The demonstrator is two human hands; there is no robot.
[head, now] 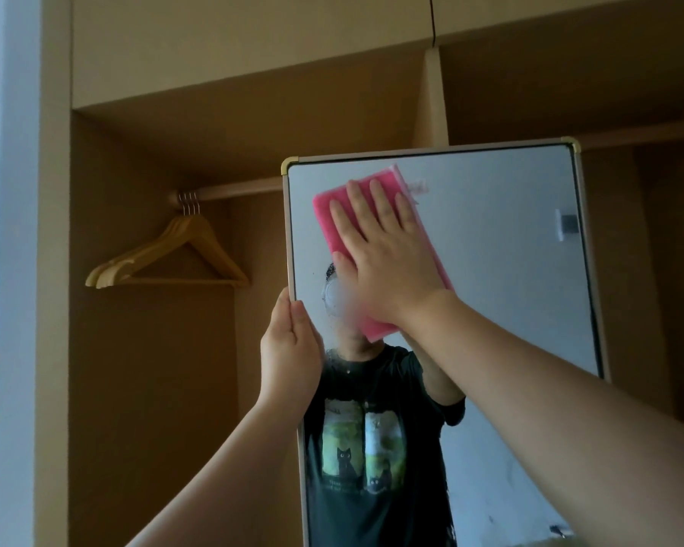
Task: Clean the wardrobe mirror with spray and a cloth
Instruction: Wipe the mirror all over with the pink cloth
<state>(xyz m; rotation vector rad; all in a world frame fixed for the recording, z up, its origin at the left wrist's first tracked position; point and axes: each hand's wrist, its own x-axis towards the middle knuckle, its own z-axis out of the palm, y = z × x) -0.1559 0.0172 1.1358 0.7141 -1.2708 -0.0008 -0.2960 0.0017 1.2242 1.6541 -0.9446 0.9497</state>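
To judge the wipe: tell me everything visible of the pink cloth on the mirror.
The pink rectangular cloth, thick and flat, has a paler edge and a small tag at its top right corner. It lies tilted against the upper glass of the framed mirror with gold corners. The right hand, fingers straight and spread, presses it, covering its middle. The left hand grips the mirror's left edge, apart from the cloth.

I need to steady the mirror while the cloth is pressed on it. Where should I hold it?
Probably its left frame edge, from the left, about where the left hand grips: the mirror stands upright, that thin edge is free to wrap, and it keeps clear of the right hand pressing the cloth flat.
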